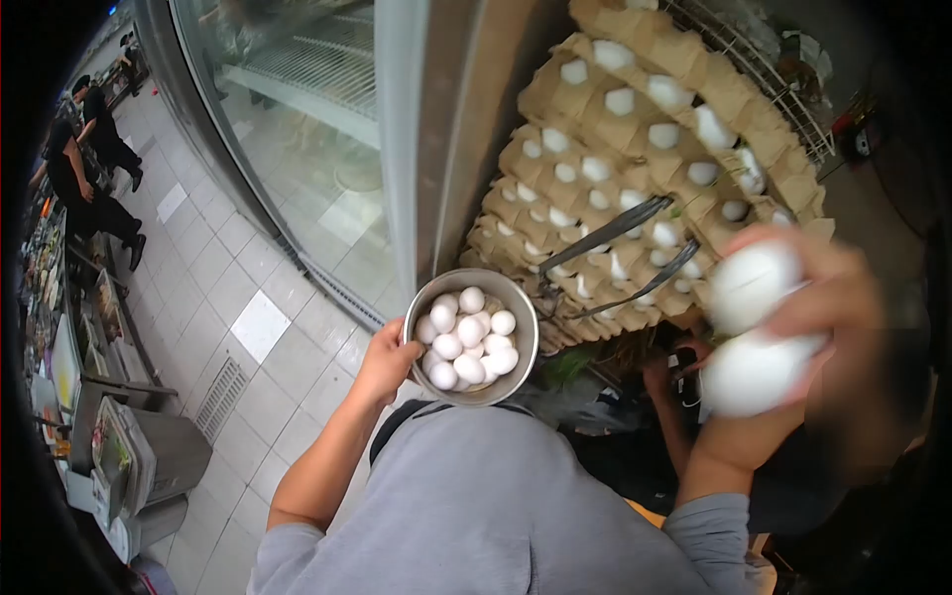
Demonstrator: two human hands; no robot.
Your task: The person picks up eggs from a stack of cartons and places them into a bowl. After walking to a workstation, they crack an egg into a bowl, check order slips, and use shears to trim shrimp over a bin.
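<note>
My left hand [385,363] grips the rim of a round metal bowl [534,342], with the thumb over the edge. Several white eggs [447,346] lie piled inside it. Raised near the camera on the right, my right hand [845,302] is closed around two white eggs, an upper egg [756,283] and a lower egg [756,377]. Both hand and eggs are blurred by motion. Beyond the bowl, between my hands, stand stacked brown cardboard egg trays [555,94] with white eggs showing in them. Black straps [615,230] lie across the trays.
A glass-fronted cabinet [307,149] with wire shelves stands left of the trays. Tiled floor [223,283] runs along the left, with a drain grate [218,399]. Far left are a grey bin [164,451] and people in dark clothes [79,178]. Another person's arm [666,407] shows below the trays.
</note>
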